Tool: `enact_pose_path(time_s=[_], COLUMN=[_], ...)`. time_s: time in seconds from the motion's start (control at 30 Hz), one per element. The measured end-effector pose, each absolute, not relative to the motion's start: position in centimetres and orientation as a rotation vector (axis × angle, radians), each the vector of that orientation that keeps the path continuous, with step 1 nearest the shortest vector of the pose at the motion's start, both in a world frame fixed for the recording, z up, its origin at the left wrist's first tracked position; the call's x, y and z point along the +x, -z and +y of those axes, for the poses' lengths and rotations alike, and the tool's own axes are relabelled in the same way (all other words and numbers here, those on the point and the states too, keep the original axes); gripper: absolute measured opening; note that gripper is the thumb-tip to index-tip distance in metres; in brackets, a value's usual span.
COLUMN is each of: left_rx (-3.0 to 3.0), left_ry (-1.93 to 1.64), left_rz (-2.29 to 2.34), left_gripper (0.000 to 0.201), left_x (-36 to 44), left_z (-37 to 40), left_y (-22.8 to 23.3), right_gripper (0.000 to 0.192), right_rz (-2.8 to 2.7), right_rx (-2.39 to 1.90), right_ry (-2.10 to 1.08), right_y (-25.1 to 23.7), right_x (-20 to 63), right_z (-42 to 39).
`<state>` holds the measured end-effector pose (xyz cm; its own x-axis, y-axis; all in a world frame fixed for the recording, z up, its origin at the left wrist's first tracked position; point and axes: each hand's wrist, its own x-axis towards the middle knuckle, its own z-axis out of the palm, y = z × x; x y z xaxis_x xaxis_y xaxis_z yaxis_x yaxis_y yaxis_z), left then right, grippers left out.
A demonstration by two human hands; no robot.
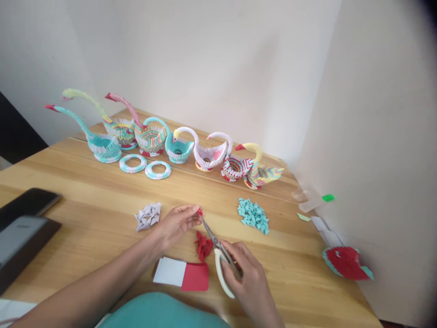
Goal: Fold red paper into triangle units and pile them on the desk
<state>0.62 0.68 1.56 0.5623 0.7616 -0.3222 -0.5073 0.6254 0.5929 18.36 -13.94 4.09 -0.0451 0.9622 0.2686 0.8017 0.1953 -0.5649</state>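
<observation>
Between the fingertips of my left hand point(179, 224) is a small red folded paper piece point(200, 212). My right hand point(249, 273) grips scissors point(221, 248) with white handles, their blade tips touching or right beside the red piece. Below the blades lies a small heap of red folded paper pieces point(204, 246). Nearer to me are white paper rectangles point(170, 272) and red paper rectangles point(195, 277), side by side. A pile of pale grey folded pieces point(148, 216) sits left of my left hand, and a pile of teal folded pieces point(253, 215) lies farther right.
Several folded-paper swans point(177, 146) stand in a row at the back of the wooden table point(102, 200). Two paper rings point(133, 163) lie before them. Dark phone-like devices point(29, 205) are at the left. A red and teal paper object point(348, 263) rests by the right wall.
</observation>
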Motion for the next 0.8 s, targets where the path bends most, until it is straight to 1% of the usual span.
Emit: enact_pose_path(time_s=[0.1,0.17,0.2,0.27,0.33,0.37,0.4,0.43,0.53,0.6,0.67,0.8], left_rx=[0.575,0.603,0.601,0.582,0.56,0.552,0.546,0.543,0.545,0.54,0.528,0.515], left_ry=[-0.837,-0.854,-0.85,-0.831,-0.82,-0.819,-0.821,-0.825,-0.849,-0.875,-0.891,-0.871], left_rz=[0.634,0.644,0.644,0.641,0.641,0.644,0.65,0.658,0.687,0.694,0.695,0.692], left_gripper=[0.028,0.03,0.031,0.033,0.034,0.034,0.034,0.035,0.036,0.035,0.035,0.035], left_x=[0.7,0.7,0.7,0.8,0.8,0.8,0.8,0.8,0.8,0.8,0.8,0.8], left_z=[0.7,0.7,0.7,0.7,0.7,0.8,0.8,0.8,0.9,0.9,0.8,0.8], left_y=[-1.6,-1.7,-1.8,-1.9,-2.0,-2.0,-1.9,-1.9,-1.7,-1.6,-1.5,-1.6], right_gripper=[0.038,0.037,0.036,0.032,0.033,0.034,0.035,0.034,0.036,0.04,0.04,0.035], right_rz=[-1.879,-1.818,-1.762,-1.604,-1.447,-1.406,-1.412,-1.465,-1.719,-1.816,-1.82,-1.649], right_rx=[-1.669,-1.673,-1.674,-1.682,-1.667,-1.658,-1.657,-1.666,-1.702,-1.699,-1.699,-1.716], right_ry=[-0.276,-0.356,-0.456,-0.757,-1.068,-1.154,-1.162,-1.086,-0.586,-0.375,-0.407,-0.823], right_y=[-4.0,-4.1,-4.2,-4.3,-4.5,-4.5,-4.4,-4.3,-3.6,-3.2,-3.2,-4.4], right_x=[17.9,17.7,17.7,17.9,18.0,18.1,18.1,18.1,17.8,17.6,17.4,17.3], right_z=[-14.0,-13.8,-13.6,-13.1,-12.7,-12.6,-12.6,-12.6,-12.9,-12.9,-12.7,-12.2])
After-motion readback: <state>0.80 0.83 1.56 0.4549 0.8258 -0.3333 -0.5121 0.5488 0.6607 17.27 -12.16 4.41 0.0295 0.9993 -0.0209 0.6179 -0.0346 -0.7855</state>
